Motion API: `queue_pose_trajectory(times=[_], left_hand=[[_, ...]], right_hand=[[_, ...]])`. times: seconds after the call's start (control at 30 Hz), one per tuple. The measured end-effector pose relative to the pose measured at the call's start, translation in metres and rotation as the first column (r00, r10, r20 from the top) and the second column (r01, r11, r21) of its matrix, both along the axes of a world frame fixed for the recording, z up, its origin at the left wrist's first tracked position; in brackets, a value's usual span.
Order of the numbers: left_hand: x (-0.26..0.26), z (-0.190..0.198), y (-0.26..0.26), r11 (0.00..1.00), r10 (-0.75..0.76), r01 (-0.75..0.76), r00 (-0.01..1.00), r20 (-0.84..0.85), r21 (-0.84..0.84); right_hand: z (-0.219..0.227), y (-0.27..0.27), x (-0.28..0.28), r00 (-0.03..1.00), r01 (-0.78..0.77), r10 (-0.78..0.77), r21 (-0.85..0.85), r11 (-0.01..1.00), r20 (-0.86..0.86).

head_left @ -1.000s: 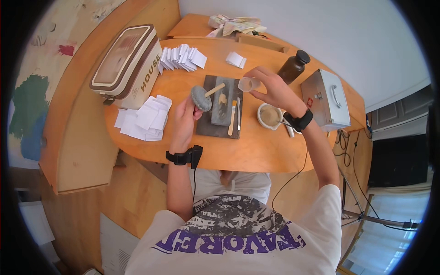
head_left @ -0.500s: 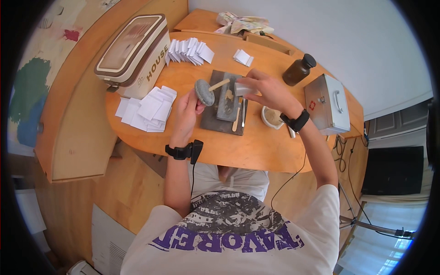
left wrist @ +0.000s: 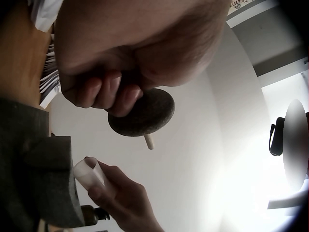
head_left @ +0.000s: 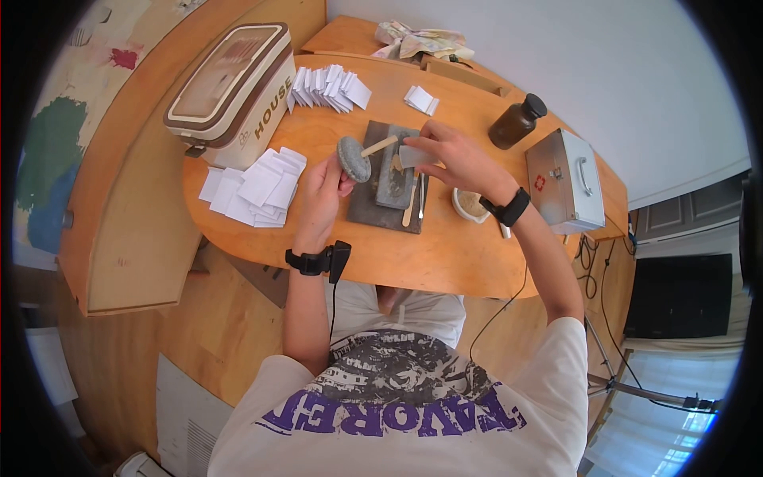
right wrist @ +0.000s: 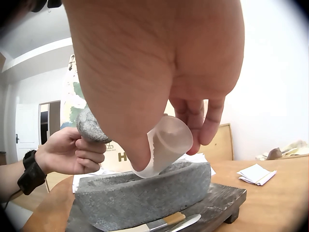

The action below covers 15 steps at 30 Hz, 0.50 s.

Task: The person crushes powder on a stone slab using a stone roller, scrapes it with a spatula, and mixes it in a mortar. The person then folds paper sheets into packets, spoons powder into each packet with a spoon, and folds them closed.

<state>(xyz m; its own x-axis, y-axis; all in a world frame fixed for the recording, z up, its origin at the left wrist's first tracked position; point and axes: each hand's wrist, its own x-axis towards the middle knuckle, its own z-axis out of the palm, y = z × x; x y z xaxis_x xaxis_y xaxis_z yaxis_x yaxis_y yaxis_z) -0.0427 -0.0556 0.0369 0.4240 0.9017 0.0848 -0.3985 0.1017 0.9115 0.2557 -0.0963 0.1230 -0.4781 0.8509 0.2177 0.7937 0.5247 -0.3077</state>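
Observation:
My left hand point(head_left: 320, 197) grips a grey stone grinding wheel point(head_left: 353, 161) by one side, holding it up in the air; a wooden axle point(head_left: 380, 147) sticks out toward the trough. With thumb and fingers my right hand point(head_left: 465, 165) holds a translucent plastic cup point(right wrist: 169, 145), tipped over sideways. The cup's mouth faces the long stone grinding trough point(right wrist: 140, 203) just below, and brownish powder shows through its wall. Some tan powder lies in the trough. A dark board point(head_left: 362, 208) carries the trough, a flat brush point(head_left: 408, 213) and a thin metal spatula point(head_left: 421, 203).
A white mortar point(head_left: 459, 211) of tan powder stands right of the board. Behind it are a brown bottle point(head_left: 517, 123) and a metal case point(head_left: 566, 183). White paper packets point(head_left: 258, 187) lie left, near a cream carrier box point(head_left: 230, 95); more packets point(head_left: 330, 87) stand at the back.
My right hand has moved left, bringing the cup over the trough and tipping it onto its side. The left hand still holds the stone wheel; the head view has shifted slightly.

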Motion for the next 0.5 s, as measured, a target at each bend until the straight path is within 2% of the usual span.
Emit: queue_pose_trajectory(times=[0.3,0.43,0.5], left_hand=[[-0.0023,-0.0025,0.0007,1.0,-0.004,0.004,1.0,0.008,0.01],[-0.0025,-0.0011,-0.0007,1.0,0.008,-0.008,1.0,-0.007,0.002],[-0.0057,-0.0027,0.0002,0.999,-0.039,0.039,0.999,-0.006,-0.005]], right_hand=[[-0.0012,-0.0005,-0.0013,0.999,-0.003,0.004,0.016,1.0,-0.035],[-0.0024,-0.0003,-0.0021,1.0,0.003,-0.004,0.023,1.0,0.028],[-0.0047,-0.0001,-0.0026,0.999,0.012,-0.013,0.025,1.0,0.04]])
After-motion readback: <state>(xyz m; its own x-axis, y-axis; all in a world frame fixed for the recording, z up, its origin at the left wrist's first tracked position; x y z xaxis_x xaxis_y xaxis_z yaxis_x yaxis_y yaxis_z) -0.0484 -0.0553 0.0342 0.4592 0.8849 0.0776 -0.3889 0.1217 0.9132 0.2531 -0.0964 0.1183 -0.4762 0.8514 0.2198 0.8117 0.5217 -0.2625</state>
